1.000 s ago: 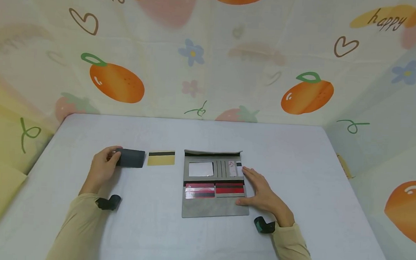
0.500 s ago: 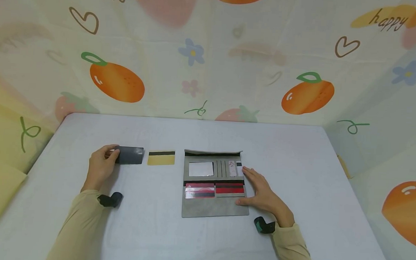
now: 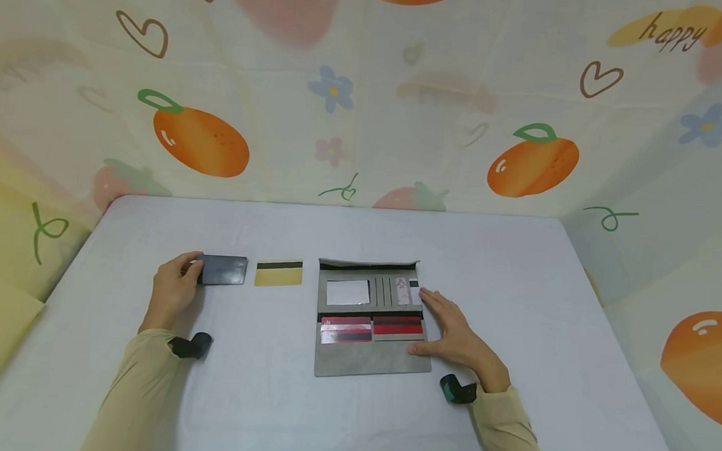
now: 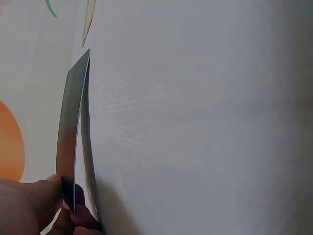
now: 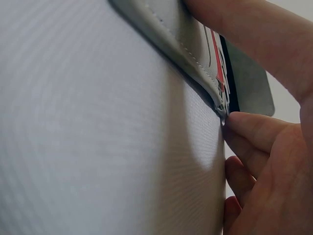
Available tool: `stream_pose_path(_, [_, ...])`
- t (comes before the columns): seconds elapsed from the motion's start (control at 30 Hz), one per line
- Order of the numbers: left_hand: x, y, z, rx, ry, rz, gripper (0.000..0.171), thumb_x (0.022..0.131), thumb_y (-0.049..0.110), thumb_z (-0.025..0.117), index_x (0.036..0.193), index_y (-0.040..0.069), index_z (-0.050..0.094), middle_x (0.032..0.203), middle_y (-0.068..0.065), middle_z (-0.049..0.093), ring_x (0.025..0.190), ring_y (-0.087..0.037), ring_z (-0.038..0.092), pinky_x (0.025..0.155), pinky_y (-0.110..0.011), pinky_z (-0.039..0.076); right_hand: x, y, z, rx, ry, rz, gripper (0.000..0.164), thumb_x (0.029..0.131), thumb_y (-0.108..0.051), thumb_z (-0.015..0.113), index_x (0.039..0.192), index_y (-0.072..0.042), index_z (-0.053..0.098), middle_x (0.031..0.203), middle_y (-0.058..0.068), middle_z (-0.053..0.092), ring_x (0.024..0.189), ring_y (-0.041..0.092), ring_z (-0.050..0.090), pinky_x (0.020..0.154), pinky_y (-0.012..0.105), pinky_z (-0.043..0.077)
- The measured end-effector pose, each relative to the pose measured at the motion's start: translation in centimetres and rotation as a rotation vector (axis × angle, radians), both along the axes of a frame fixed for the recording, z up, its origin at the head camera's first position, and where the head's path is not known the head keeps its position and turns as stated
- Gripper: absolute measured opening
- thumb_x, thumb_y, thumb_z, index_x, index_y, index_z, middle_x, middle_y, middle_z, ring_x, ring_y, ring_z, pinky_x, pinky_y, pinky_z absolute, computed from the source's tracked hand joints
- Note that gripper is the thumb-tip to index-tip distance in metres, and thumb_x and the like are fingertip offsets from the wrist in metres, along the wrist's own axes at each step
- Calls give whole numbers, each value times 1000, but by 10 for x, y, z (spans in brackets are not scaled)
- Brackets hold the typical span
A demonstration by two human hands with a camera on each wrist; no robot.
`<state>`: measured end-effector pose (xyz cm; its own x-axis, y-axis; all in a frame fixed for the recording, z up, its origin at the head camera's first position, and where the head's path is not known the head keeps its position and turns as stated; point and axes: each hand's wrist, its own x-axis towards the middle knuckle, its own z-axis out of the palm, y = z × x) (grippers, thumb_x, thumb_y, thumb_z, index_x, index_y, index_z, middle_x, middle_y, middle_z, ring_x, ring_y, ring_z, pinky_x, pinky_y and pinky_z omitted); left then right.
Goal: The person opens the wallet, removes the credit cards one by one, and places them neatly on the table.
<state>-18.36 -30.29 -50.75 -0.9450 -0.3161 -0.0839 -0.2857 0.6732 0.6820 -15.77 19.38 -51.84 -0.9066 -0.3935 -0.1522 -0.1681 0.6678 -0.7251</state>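
At the left of the table my left hand (image 3: 174, 287) pinches a dark grey card (image 3: 224, 271) by its left end, between thumb and fingers. Seen from the left wrist, the card (image 4: 72, 117) is tilted up off the white surface, with a thin dark strip below it. A gold card (image 3: 279, 273) with a black stripe lies just to its right. My right hand (image 3: 456, 333) rests against the right side of an opened grey wallet (image 3: 372, 362), thumb on the lower flap and fingertips at the edge. Red cards (image 3: 398, 326) and a white card (image 3: 348, 293) fill wallet slots.
The white table (image 3: 351, 422) backs onto a printed curtain (image 3: 366, 130) with oranges and flowers. More cloth hangs at the left and right sides. A black wrist camera (image 3: 190, 346) sits on the left wrist, another (image 3: 458, 390) on the right.
The left hand has drawn the dark card slightly up and left, and its face now catches more light. The right hand and the wallet stay where they were.
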Motion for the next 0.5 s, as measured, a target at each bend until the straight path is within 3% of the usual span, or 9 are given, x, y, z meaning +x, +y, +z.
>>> stream_pose_path(0.33, [0,-1,-3,-9,11,4,42,106,20,41,142,0,50,109,-23,59,95,-30,51,74,-32,39,0,0,-1,2,-2,4,106,70,-35,87,154,-4,31,161,19,28,149,44,17,115,69,17])
stream_pose_path(0.5, [1,0,-1,-3,6,8,42,106,18,41,143,-1,49,118,-29,58,104,-37,54,81,-39,42,0,0,-1,4,3,2,107,70,-36,87,154,-4,31,161,19,28,150,44,17,115,69,17])
